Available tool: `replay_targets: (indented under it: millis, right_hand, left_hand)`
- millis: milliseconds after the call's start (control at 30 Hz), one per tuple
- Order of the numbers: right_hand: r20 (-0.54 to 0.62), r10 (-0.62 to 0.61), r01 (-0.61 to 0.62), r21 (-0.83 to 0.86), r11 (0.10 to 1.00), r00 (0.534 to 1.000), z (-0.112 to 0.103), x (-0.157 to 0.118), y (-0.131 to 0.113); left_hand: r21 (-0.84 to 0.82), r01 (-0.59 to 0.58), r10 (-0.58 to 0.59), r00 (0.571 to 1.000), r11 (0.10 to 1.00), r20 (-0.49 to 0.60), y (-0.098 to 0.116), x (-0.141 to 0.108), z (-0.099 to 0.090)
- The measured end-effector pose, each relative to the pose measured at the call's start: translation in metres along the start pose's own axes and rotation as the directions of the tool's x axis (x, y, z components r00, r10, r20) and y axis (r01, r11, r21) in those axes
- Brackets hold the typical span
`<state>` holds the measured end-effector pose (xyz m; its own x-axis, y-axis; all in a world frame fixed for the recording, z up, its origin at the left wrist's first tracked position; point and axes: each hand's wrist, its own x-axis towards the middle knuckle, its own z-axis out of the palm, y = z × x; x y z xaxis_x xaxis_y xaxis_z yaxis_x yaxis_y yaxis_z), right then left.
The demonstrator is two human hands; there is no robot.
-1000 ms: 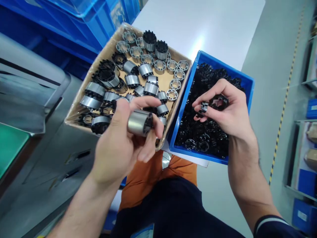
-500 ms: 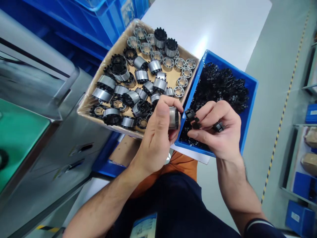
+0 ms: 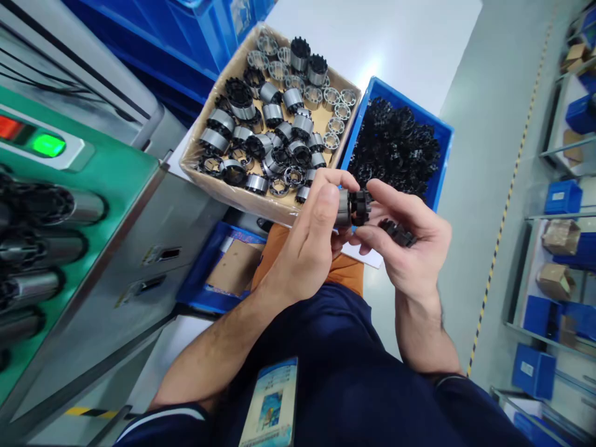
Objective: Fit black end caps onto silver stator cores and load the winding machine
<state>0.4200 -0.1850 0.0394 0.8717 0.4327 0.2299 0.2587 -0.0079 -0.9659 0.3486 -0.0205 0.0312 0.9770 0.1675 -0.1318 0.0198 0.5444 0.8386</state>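
Observation:
My left hand (image 3: 307, 248) is closed round a silver metal stator core (image 3: 343, 208), its thumb and fingers covering much of it. At the core's right end, a black toothed plastic ring (image 3: 361, 207) sits against it; whether it is seated I cannot tell. The thumb and fingertips of my right hand (image 3: 416, 242) are at this ring. A second black toothed plastic ring (image 3: 397, 233) lies in the curl of the same hand. Both hands are in front of a blue bin (image 3: 446, 162) heaped with black plastic rings (image 3: 395, 149).
A plastic-lined carton (image 3: 242, 197) holds many stator cores, some with black ends, some bare. On the left stands a green-topped machine (image 3: 125, 167) with a lit green button (image 3: 48, 145) and rows of cores. Blue crates (image 3: 205, 37) stand behind; shelves (image 3: 559, 217) are at right.
My right hand has brought a black ring from over the bin to the end of the core in my left hand. The view has swung left, showing more of the machine.

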Motion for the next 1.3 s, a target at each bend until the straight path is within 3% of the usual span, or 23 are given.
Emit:
replay_targets:
  millis: [133, 300, 533, 733, 867, 1000, 1067, 1167, 1300]
  right_hand:
    - [-0.085, 0.045, -0.039, 0.069, 0.997, 0.995, 0.007, -0.022, -0.023]
    - [-0.142, -0.002, 0.003, 0.008, 1.000, 0.990, 0.005, -0.050, -0.028]
    - [-0.048, -0.127, 0.130, 0.064, 0.989, 0.991, -0.002, -0.087, -0.031]
    - [-0.035, -0.041, 0.046, 0.164, 0.985, 0.999, 0.004, -0.118, -0.032]
    - [-0.079, 0.042, -0.032, 0.125, 0.992, 0.996, 0.009, -0.128, -0.036]
    - [-0.095, 0.034, -0.027, 0.070, 0.997, 0.995, 0.012, -0.123, -0.044]
    - [-0.050, 0.052, -0.047, 0.093, 0.995, 0.997, 0.012, -0.119, -0.048]
    - [0.080, 0.069, -0.078, 0.111, 0.991, 0.994, 0.011, -0.116, -0.050]
    - [0.213, 0.053, -0.063, 0.042, 0.997, 0.976, 0.005, -0.118, -0.051]
  left_hand:
    - [0.024, -0.039, 0.040, 0.999, 0.999, -0.013, 0.007, -0.024, 0.013]
    - [0.030, -0.095, 0.093, 0.994, 0.995, 0.058, -0.001, -0.052, 0.023]
    - [0.065, -0.106, 0.095, 0.983, 0.992, 0.160, -0.011, -0.089, 0.021]
    - [0.073, -0.080, 0.062, 0.972, 0.994, 0.229, -0.014, -0.114, 0.020]
    - [0.006, -0.026, 0.024, 0.969, 1.000, 0.248, -0.022, -0.115, 0.016]
    - [-0.011, -0.106, 0.106, 0.991, 0.994, 0.075, -0.028, -0.106, 0.007]
    - [-0.034, -0.142, 0.142, 0.990, 0.989, 0.019, -0.029, -0.102, 0.003]
    - [-0.084, -0.128, 0.134, 0.989, 0.988, 0.062, -0.027, -0.100, -0.002]
    - [-0.152, 0.020, -0.003, 0.994, 0.988, 0.112, -0.024, -0.095, -0.002]
